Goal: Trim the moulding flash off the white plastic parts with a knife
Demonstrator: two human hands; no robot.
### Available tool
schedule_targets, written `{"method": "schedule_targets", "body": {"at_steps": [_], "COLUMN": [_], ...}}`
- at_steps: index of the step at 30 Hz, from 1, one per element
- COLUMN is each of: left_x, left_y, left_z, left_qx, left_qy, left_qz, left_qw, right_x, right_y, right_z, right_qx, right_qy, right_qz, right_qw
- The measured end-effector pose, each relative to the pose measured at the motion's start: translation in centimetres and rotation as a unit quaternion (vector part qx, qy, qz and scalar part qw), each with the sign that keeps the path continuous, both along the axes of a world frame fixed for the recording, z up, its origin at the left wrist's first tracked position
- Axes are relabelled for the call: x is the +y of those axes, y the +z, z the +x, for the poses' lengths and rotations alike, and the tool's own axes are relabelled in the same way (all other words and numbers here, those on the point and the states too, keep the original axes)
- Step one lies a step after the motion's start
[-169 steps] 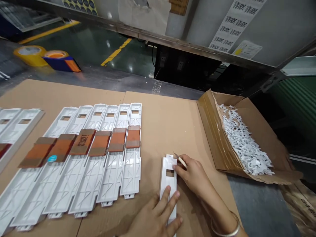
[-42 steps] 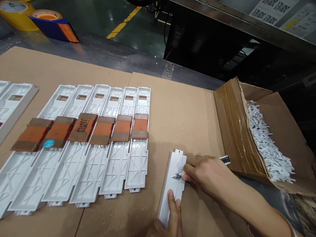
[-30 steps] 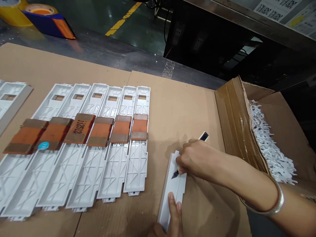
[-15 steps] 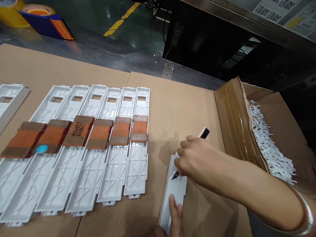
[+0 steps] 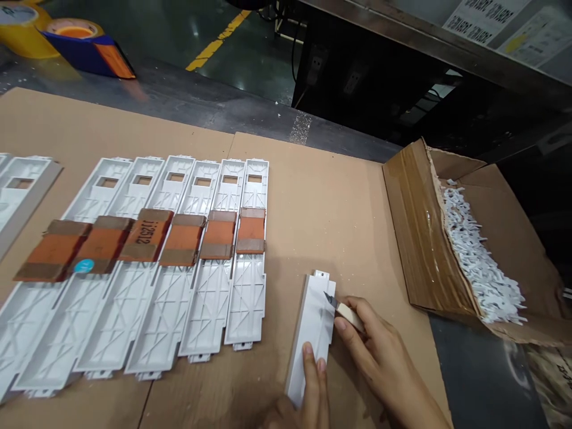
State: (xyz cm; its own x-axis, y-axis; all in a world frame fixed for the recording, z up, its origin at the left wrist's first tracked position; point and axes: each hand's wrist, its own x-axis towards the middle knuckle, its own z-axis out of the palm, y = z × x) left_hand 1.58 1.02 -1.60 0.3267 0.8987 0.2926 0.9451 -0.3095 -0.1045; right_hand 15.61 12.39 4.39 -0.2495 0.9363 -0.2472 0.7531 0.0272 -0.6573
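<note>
Right hand (image 5: 379, 351) has fingers closed on a craft knife (image 5: 345, 314), blade at the right edge of a white plastic panel (image 5: 313, 339), just left of the fingertips. Panel's long axis runs away from the person. Left hand (image 5: 286, 414) is on its near end, fingers on top (grip underneath: can't tell). Right hand is nearer the far end. Brown tape strip (image 5: 145, 235) beyond: handwritten, roughly 112512.

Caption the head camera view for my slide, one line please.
Right hand angles a cream-handled craft knife at a long white plastic panel, which the left hand pins to brown cardboard.
</note>
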Motion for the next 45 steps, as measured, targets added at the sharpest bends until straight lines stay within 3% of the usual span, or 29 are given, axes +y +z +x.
{"method": "schedule_targets", "body": {"at_steps": [3, 6, 10, 13, 17, 20, 23, 30, 39, 42, 45], "left_x": [0.4, 0.8, 0.8, 0.7, 0.6, 0.6, 0.5, 0.5, 0.5, 0.5, 0.6], "left_y": [1.0, 1.9, 2.1, 2.2, 2.2, 2.0, 1.7, 1.4, 1.1, 1.1, 1.4], "left_z": [-0.4, -0.8, -1.0, -1.0, -0.9, -0.8, -0.7, -0.7, -0.7, -0.6, -0.5], "left_qx": [-0.005, 0.002, 0.015, 0.03, 0.029, 0.016, 0.009, -0.007, -0.021, -0.029, -0.025], "left_qy": [-0.007, -0.031, -0.055, -0.063, -0.059, -0.044, -0.045, -0.044, -0.039, -0.037, -0.022], "left_qz": [-0.023, -0.056, -0.086, -0.087, -0.079, -0.077, -0.065, -0.044, -0.073, -0.076, -0.063], "left_qw": [1.0, 0.998, 0.995, 0.994, 0.995, 0.996, 0.997, 0.998, 0.996, 0.996, 0.997], "right_x": [-1.6, -3.1, -4.0, -3.8, -3.5, -3.9, -4.3, -4.2, -3.0, -3.4, -3.8], "right_y": [-0.5, -0.5, -1.2, -1.8, -2.1, -2.5, -3.0, -3.1, -2.6, -2.6, -2.2], "right_z": [0.1, 0.1, -0.7, -1.5, -2.0, -2.0, -1.9, -1.7, -2.1, -1.9, -1.3], "right_qx": [0.064, 0.09, 0.071, -0.009, -0.108, -0.101, -0.089, -0.096, -0.083, -0.041, 0.032], "right_qy": [-0.058, -0.054, 0.005, 0.073, 0.119, 0.119, 0.104, 0.132, 0.164, 0.134, 0.05], "right_qz": [0.01, 0.014, 0.021, 0.03, 0.122, 0.209, 0.236, 0.253, 0.278, 0.239, 0.127], "right_qw": [0.996, 0.994, 0.997, 0.997, 0.979, 0.965, 0.962, 0.954, 0.943, 0.961, 0.99]}}
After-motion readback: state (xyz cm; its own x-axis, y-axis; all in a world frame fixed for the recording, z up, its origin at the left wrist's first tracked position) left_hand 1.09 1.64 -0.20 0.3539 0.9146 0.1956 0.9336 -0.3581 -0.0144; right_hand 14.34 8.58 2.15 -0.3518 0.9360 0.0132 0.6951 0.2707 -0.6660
